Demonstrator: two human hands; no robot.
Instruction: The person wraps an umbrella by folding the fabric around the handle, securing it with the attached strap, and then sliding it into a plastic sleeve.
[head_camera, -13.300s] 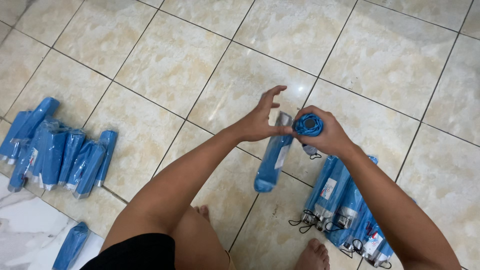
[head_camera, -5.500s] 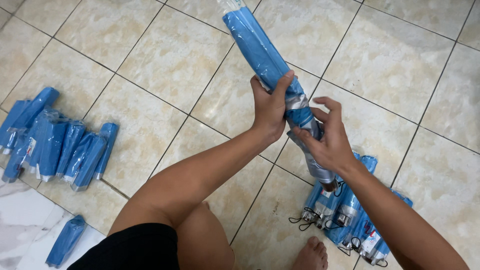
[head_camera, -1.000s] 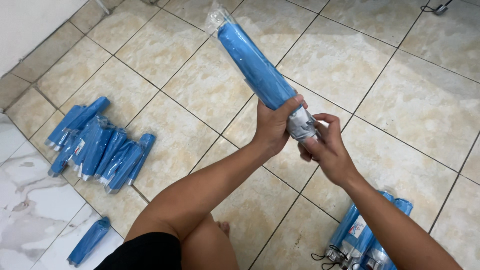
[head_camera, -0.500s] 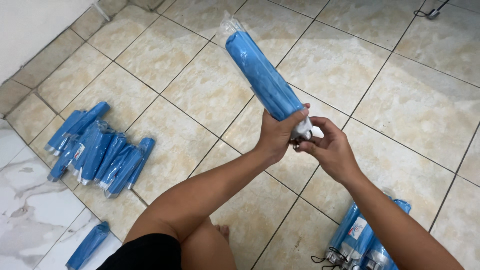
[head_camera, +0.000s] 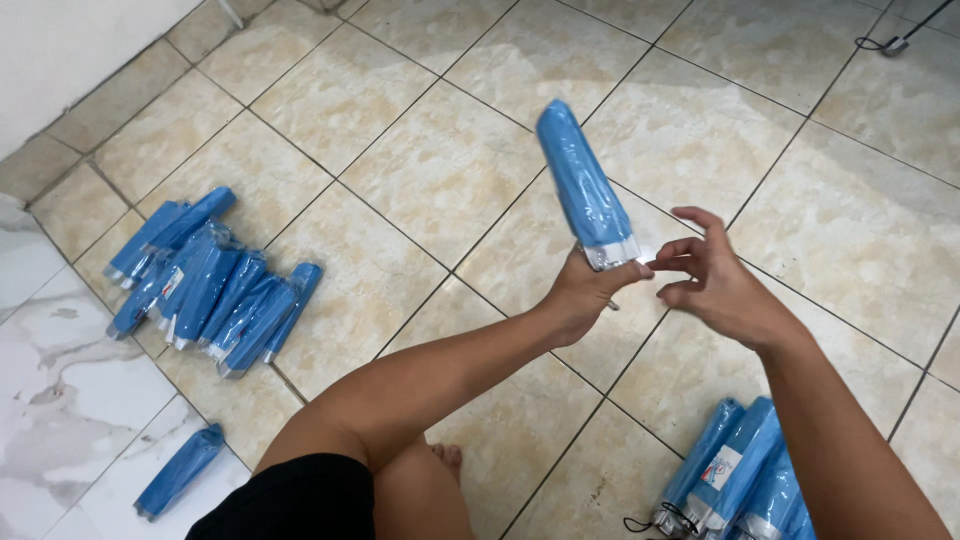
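Note:
My left hand (head_camera: 585, 297) grips the lower end of a folded blue umbrella (head_camera: 582, 185) wrapped in a clear plastic sleeve, holding it tilted up and away over the tiled floor. My right hand (head_camera: 712, 280) hovers just right of the umbrella's base, fingers spread and curled, holding nothing. A pile of several wrapped blue umbrellas (head_camera: 205, 280) lies on the floor at the left. Another bunch of blue umbrellas (head_camera: 740, 480) with wrist straps lies at the bottom right, beside my right forearm.
A single blue wrapped umbrella (head_camera: 180, 470) lies on the white marble slab (head_camera: 60, 400) at the lower left. A white wall (head_camera: 70, 45) runs along the upper left. A dark cable (head_camera: 895, 40) crosses the top right. My bare foot (head_camera: 447, 460) rests below my arm.
The plastic sleeve now covers the umbrella down to its base. My right hand has let go of the base and drawn slightly to the right with fingers apart.

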